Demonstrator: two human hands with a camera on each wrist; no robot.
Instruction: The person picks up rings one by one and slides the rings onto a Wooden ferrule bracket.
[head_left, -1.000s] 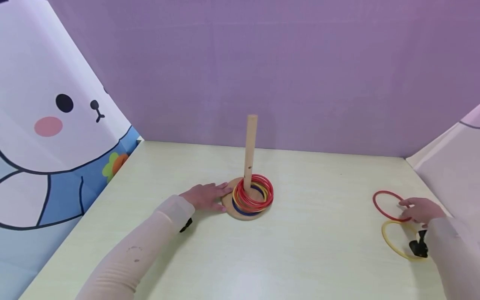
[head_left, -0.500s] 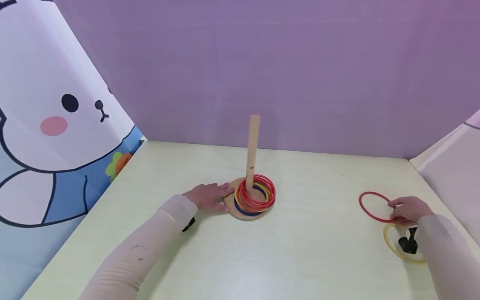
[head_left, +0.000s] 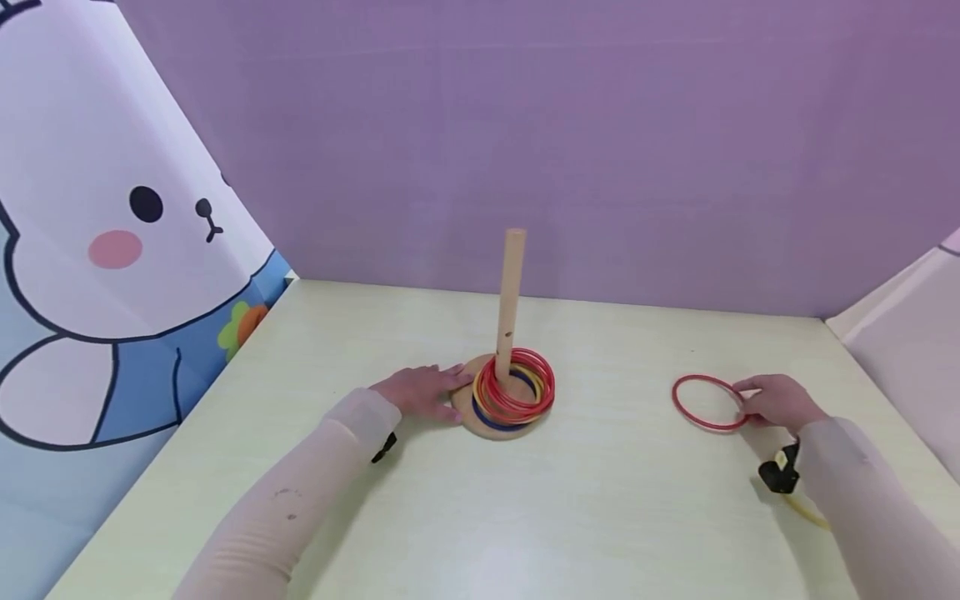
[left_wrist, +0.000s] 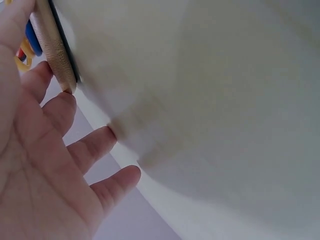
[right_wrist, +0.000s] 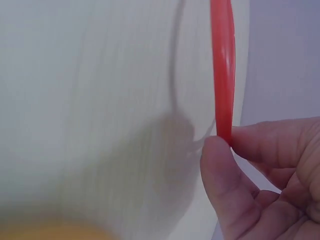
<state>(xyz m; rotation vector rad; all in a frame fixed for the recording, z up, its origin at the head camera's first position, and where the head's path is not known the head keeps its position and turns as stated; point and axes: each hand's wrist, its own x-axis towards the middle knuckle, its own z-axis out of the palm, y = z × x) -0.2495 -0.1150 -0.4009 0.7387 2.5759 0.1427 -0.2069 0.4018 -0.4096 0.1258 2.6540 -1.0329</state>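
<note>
Between thumb and finger my right hand [head_left: 780, 403] pinches a thin red ring [head_left: 678, 398]; in the right wrist view the ring [right_wrist: 223, 65] hangs above the table with its shadow beneath. My left hand [head_left: 420, 393] rests its straight fingers against the edge of a round wooden base [head_left: 461, 407]. In the left wrist view its fingertips touch the base's rim [left_wrist: 57, 52]. An upright wooden peg [head_left: 510, 300] rises from that base. Several red, yellow and blue rings [head_left: 542, 392] lie stacked around the peg's foot.
A yellow ring [head_left: 808, 512] lies on the table [head_left: 600, 508], partly hidden under the right forearm. A purple cloth wall [head_left: 637, 150] stands behind the table. A printed cartoon panel [head_left: 67, 292] borders the left side, and a pale panel [head_left: 900, 350] the right.
My right hand has lifted the red ring off the table and carried it left, away from the yellow ring. The left hand keeps its place at the base; the view has shifted slightly.
</note>
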